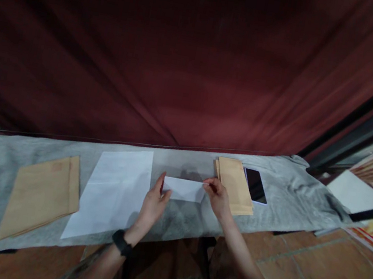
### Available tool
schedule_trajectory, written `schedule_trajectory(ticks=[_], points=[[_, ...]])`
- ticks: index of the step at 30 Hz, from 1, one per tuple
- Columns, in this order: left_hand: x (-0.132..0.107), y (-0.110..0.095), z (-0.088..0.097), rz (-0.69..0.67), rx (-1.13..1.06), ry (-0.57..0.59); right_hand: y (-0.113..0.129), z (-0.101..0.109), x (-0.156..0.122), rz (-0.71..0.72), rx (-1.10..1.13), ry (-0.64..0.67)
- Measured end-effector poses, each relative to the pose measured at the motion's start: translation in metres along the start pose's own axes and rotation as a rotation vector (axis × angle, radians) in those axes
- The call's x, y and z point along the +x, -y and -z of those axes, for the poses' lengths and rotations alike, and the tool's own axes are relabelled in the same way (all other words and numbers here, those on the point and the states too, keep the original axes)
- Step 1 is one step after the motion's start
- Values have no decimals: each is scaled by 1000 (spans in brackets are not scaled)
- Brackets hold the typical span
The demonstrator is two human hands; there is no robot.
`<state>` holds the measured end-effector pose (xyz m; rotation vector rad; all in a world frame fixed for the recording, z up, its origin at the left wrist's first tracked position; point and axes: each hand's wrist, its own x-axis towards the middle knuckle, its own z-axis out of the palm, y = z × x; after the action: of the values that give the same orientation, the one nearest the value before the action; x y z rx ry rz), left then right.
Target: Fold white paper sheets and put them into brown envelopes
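Between my two hands is a white sheet of paper, folded into a narrow strip and held over the grey cloth. My left hand pinches its left end, thumb in front and fingers behind. At the upper right corner, my right hand grips the strip between thumb and fingers. Large white paper with crease lines lies flat to the left of my left hand. Just right of my right hand rests a small stack of brown envelopes.
A grey cloth covers the long narrow table. Larger brown envelopes lie at the left. A dark-screened phone sits beside the right-hand stack. Behind the table hangs a dark red sheet; tiled floor shows in front.
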<state>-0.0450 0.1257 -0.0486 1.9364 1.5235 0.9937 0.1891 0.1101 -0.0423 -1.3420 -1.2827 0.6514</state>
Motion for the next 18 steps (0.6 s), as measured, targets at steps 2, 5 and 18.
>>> schedule_trajectory(ticks=[2,5,18], points=[[5,-3,8,-67,-14,-45,15,3,0,92,-19,-26],[6,-5,17,-203,-5,-66,32,11,-2,188,-42,-15],[-13,22,10,-442,245,241,20,37,-32,338,-485,452]])
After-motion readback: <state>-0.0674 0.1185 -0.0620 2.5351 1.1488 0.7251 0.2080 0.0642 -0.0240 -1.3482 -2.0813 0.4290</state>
